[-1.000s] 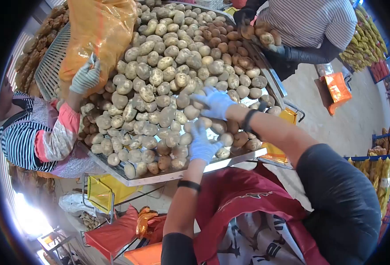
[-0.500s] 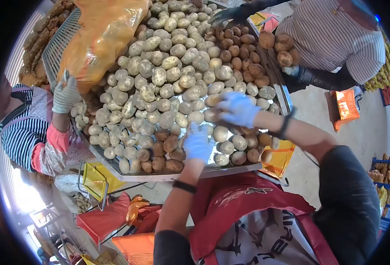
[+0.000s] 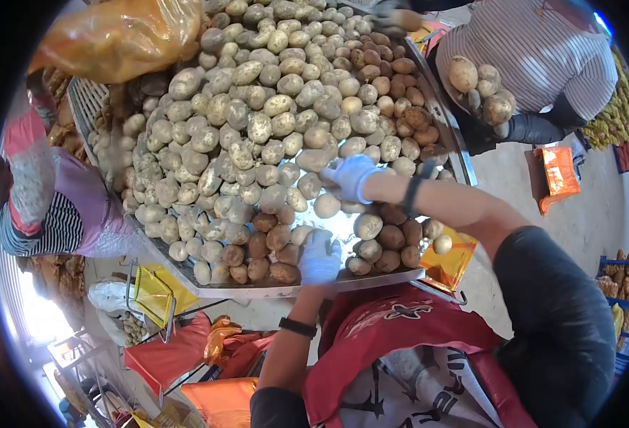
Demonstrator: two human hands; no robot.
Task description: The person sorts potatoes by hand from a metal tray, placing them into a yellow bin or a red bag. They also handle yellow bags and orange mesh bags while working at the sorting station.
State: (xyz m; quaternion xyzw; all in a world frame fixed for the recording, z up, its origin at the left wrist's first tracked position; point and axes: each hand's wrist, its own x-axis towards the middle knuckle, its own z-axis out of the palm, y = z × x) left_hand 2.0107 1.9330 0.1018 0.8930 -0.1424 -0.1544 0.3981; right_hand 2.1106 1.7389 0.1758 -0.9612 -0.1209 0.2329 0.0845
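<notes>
At the table's (image 3: 286,292) near rim, the left hand (image 3: 319,260) sits low in its blue glove, fingers bent inward beside brown potatoes (image 3: 258,268). Farther in over the table, the right hand (image 3: 350,177) reaches leftward among the heap, fingers partly curled. I can't tell whether either one grips anything. A pale potato (image 3: 326,206) lies on the table between them, beyond the left fingertips and just nearward of the right hand, which is closer; it looks round, with no clear long axis.

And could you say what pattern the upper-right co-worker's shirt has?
The shirt is whitish with thin dark stripes; the head view shows it best.
</notes>
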